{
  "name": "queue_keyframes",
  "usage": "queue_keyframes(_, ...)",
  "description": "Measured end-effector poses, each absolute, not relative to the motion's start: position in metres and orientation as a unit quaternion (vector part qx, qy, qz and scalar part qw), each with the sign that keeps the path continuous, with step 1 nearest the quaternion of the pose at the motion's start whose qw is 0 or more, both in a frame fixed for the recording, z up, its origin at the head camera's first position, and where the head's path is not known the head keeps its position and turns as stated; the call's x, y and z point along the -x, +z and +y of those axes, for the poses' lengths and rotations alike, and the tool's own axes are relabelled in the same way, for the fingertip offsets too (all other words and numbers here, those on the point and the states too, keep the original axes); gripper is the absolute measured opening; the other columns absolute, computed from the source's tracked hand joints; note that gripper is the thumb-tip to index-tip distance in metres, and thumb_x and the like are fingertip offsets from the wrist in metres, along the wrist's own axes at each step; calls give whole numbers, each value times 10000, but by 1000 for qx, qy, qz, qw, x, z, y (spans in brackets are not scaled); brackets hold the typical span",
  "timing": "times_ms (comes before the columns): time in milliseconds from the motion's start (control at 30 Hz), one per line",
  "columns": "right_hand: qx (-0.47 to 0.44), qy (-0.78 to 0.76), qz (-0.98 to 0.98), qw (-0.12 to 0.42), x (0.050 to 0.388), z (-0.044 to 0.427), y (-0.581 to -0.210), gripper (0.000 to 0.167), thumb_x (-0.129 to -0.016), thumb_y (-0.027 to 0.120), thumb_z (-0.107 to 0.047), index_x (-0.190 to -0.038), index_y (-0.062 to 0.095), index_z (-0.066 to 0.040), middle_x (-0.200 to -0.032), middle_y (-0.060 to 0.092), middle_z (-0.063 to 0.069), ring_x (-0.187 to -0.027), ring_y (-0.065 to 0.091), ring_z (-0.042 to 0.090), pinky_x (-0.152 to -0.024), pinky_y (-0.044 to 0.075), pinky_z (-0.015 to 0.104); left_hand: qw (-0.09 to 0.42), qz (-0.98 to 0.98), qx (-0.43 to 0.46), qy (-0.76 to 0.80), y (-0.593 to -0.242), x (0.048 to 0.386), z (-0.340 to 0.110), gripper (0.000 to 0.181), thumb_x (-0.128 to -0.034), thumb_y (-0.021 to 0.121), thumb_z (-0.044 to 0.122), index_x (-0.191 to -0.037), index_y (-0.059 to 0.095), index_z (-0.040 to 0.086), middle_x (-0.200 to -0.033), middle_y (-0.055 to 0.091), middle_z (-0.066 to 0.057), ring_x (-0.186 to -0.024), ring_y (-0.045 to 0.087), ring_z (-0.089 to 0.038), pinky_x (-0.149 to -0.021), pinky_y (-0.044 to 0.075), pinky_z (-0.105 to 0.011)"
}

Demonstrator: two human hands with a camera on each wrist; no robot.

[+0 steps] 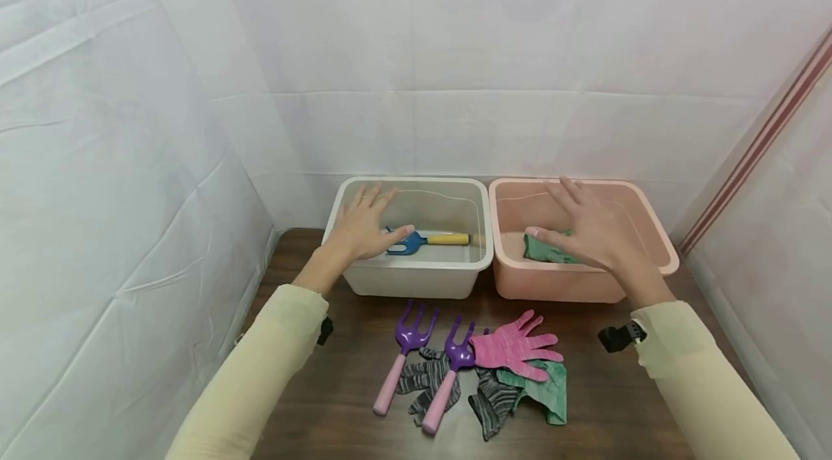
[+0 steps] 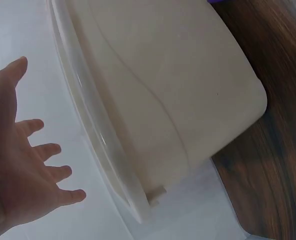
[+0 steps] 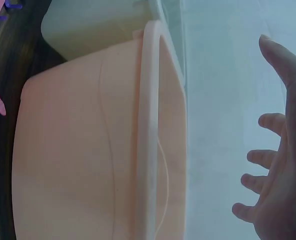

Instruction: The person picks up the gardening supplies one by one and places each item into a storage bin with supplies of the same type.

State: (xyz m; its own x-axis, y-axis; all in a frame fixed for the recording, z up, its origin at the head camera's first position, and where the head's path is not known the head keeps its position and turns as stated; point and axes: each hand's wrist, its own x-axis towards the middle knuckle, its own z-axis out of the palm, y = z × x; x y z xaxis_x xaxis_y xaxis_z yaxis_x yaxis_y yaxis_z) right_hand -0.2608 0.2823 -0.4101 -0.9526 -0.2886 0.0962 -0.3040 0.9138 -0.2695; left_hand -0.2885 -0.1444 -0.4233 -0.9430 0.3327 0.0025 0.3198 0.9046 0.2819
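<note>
The left hand [image 1: 365, 230] was up over the left side of the white bin [image 1: 416, 282], and the right hand [image 1: 585, 227] was up over the pink bin [image 1: 552, 288]. Both hands were empty, with their fingers spread, and they did not touch the bins.

In the white bin, the blue fork [image 1: 408, 245] lay sideways. Its prongs were near the left thumb and its yellow handle pointed right, so the left hand was closer to it. In the pink bin, the green cloth [image 1: 541, 250] lay below and to the left of the right hand.

Two purple forks [image 1: 410, 339] lay on the counter [image 1: 604, 402], closer to the person than the bins. Their prongs pointed at the bins. The left hand was nearer to these forks too.
</note>
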Motion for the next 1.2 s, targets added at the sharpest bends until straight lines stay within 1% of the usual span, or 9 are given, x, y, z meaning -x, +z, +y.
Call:
queue_keyframes(67, -153, 161, -975, 22, 259, 279, -410, 1039, -932, 575, -784, -1718, 156, -249, -1779, 61, 116, -1597, 131, 464, -1142, 242, 792, 25, 975, -164, 148, -422, 288, -149, 907, -1011, 501, 712, -1708, 216, 207, -1767, 127, -148, -1615, 49, -431, -1231, 111, -721)
queue_keyframes(200, -162, 196, -967, 11, 257, 272, -409, 1033, -936, 609, -752, -1718, 147, -261, -1784, 30, 60, -1602, 115, 453, -1158, 201, 792, 17, 973, -166, 161, -425, 289, -159, 904, -1016, 524, 685, -1704, 228, 179, -1755, 162, -171, -1601, 113, -453, -1215, 153, -736)
queue_keyframes(400, -189, 198, -962, 24, 255, 260, -409, 1025, -933, 647, -716, -1717, 148, -284, -1783, 65, 63, -1585, 146, 486, -1158, 175, 803, -15, 967, -172, 189, -433, 288, -179, 864, -1033, 572, 599, -1683, 274, 113, -1726, 216, -228, -1559, 251, -470, -1212, 242, -694)
queue_keyframes(500, -193, 207, -959, 29, 254, 256, -411, 1012, -929, 669, -694, -1714, 170, -294, -1780, 93, 65, -1578, 173, 489, -1153, 197, 802, -17, 962, -179, 207, -435, 288, -189, 825, -1046, 586, 532, -1675, 284, 91, -1711, 223, -263, -1557, 247, -477, -1218, 257, -669)
queue_keyframes(633, -201, 247, -948, 15, 252, 247, -410, 995, -934, 694, -658, -1711, 174, -317, -1777, 107, 67, -1584, 161, 476, -1142, 206, 811, -6, 957, -181, 228, -435, 289, -201, 767, -1074, 573, 451, -1680, 266, 94, -1710, 203, -280, -1565, 209, -484, -1228, 227, -670)
queue_keyframes(833, -226, 281, -933, 12, 246, 235, -412, 956, -945, 718, -608, -1703, 198, -348, -1773, 125, 36, -1598, 141, 435, -1148, 205, 805, 7, 954, -166, 251, -432, 286, -211, 780, -1084, 563, 433, -1685, 227, 65, -1713, 172, -298, -1566, 191, -497, -1230, 211, -677)
queue_keyframes(900, -237, 282, -929, 20, 243, 231, -413, 961, -936, 733, -601, -1701, 206, -356, -1770, 144, 21, -1602, 147, 413, -1154, 219, 792, 7, 950, -167, 262, -432, 286, -214, 782, -1087, 562, 415, -1682, 216, 44, -1707, 186, -303, -1566, 199, -492, -1236, 209, -663)
queue_keyframes(1067, -278, 275, -919, 42, 234, 219, -409, 1001, -909, 767, -589, -1702, 212, -330, -1764, 169, 5, -1603, 170, 383, -1156, 257, 770, 1, 944, -166, 285, -432, 288, -223, 789, -1079, 577, 390, -1672, 216, 14, -1693, 245, -291, -1553, 246, -480, -1230, 235, -654)
queue_keyframes(1200, -284, 283, -915, 37, 227, 211, -407, 1002, -897, 779, -597, -1696, 222, -361, -1764, 157, -35, -1604, 184, 362, -1156, 280, 754, 5, 942, -156, 296, -434, 287, -232, 797, -1077, 578, 392, -1668, 216, -1, -1686, 258, -298, -1546, 255, -489, -1228, 234, -657)
